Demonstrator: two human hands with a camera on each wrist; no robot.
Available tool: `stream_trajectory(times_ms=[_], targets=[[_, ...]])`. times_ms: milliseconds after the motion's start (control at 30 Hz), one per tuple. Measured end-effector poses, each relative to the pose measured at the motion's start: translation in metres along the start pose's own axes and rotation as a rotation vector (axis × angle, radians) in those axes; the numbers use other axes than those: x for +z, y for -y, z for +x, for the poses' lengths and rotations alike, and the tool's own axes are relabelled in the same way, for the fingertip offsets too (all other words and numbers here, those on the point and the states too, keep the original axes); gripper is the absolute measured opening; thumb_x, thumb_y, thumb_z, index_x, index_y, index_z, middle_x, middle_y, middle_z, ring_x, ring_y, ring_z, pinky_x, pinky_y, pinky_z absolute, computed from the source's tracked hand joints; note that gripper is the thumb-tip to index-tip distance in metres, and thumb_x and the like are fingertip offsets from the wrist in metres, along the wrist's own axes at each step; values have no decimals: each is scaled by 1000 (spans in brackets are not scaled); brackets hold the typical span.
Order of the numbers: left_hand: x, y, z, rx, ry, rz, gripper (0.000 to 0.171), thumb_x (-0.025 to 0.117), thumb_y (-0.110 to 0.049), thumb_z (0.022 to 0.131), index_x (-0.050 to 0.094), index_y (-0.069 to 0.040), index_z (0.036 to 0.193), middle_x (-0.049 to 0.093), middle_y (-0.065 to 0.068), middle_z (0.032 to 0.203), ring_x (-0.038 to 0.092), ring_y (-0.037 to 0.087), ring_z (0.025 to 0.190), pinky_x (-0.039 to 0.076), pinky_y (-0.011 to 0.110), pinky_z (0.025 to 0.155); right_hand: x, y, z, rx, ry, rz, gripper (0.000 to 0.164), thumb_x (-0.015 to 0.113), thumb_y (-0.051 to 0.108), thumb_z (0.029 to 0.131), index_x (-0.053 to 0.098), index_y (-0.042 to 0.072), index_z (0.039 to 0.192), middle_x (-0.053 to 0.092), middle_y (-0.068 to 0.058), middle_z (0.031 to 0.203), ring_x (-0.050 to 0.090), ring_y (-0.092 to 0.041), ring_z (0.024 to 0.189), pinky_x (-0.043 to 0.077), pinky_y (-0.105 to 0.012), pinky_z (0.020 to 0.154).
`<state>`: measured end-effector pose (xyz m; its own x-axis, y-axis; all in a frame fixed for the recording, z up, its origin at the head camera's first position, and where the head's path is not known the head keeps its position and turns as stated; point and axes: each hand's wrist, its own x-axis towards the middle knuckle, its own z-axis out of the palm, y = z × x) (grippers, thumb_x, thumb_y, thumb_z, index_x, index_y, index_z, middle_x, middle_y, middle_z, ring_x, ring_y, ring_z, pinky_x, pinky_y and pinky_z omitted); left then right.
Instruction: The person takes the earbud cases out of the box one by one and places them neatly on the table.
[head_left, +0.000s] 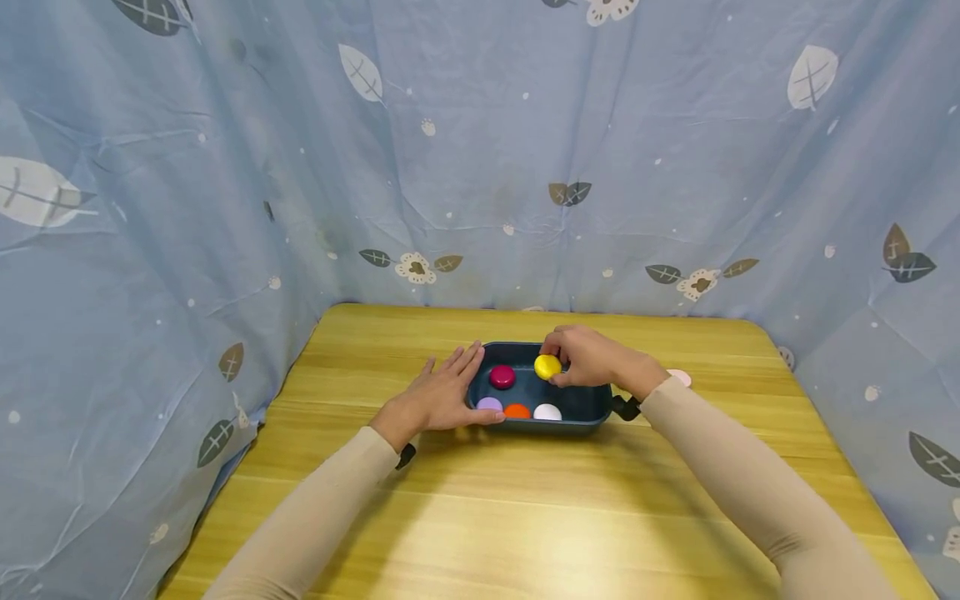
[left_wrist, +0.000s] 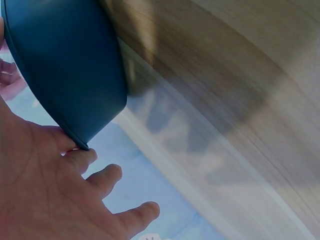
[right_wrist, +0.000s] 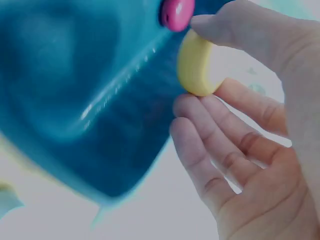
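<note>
A dark blue tray [head_left: 576,407] sits mid-table. Inside lie a magenta disc [head_left: 502,376], a lilac disc [head_left: 489,405], an orange disc [head_left: 517,411] and a white disc [head_left: 547,412]. My right hand [head_left: 592,357] pinches a yellow disc [head_left: 547,366] between thumb and fingers just above the tray's far side; the right wrist view shows the yellow disc [right_wrist: 196,64] in the fingertips over the tray [right_wrist: 75,100]. My left hand [head_left: 438,393] lies flat with straight fingers against the tray's left wall [left_wrist: 65,70].
A pale pink disc [head_left: 680,377] lies on the wooden table [head_left: 480,500] right of the tray, partly behind my right wrist. A blue leaf-patterned cloth [head_left: 480,150] walls in the table on three sides.
</note>
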<state>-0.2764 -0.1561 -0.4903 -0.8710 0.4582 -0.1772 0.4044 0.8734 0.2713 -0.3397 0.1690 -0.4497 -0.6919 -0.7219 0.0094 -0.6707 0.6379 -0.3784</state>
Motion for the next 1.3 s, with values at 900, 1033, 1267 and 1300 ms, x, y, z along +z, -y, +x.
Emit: stream_trajectory(times_ms=[900,1033,1267,1300], targets=[[1,4,-1,-5,-2,-18,133,57,-99,97,3,-21,190,-3,-3,200,8,34,187,10,77,146,-36,-113,-163,334,-277,57,49,92,16,100,76,-8,140,80,-25,129,78,-37,108,65,-42,87],[2,2,-1,-7,5,-15,133,57,-99,96,2,-22,190,-4,-3,200,7,34,187,9,77,146,-32,-129,-183,392,-285,26,50,94,19,99,78,-7,138,81,-27,128,79,-39,107,64,-45,87],[2,-1,-1,-4,9,-19,132,59,-97,97,3,-22,190,-4,-4,200,8,33,187,8,77,146,-25,-150,-206,479,-255,21,54,93,21,100,76,-12,139,79,-35,128,80,-43,104,67,-52,85],[2,-1,-1,-3,8,-21,132,59,-97,97,3,-22,190,-4,-4,200,8,33,187,9,78,146,-24,-152,-208,487,-249,18,54,93,21,100,76,-12,139,79,-35,127,80,-42,104,67,-53,86]])
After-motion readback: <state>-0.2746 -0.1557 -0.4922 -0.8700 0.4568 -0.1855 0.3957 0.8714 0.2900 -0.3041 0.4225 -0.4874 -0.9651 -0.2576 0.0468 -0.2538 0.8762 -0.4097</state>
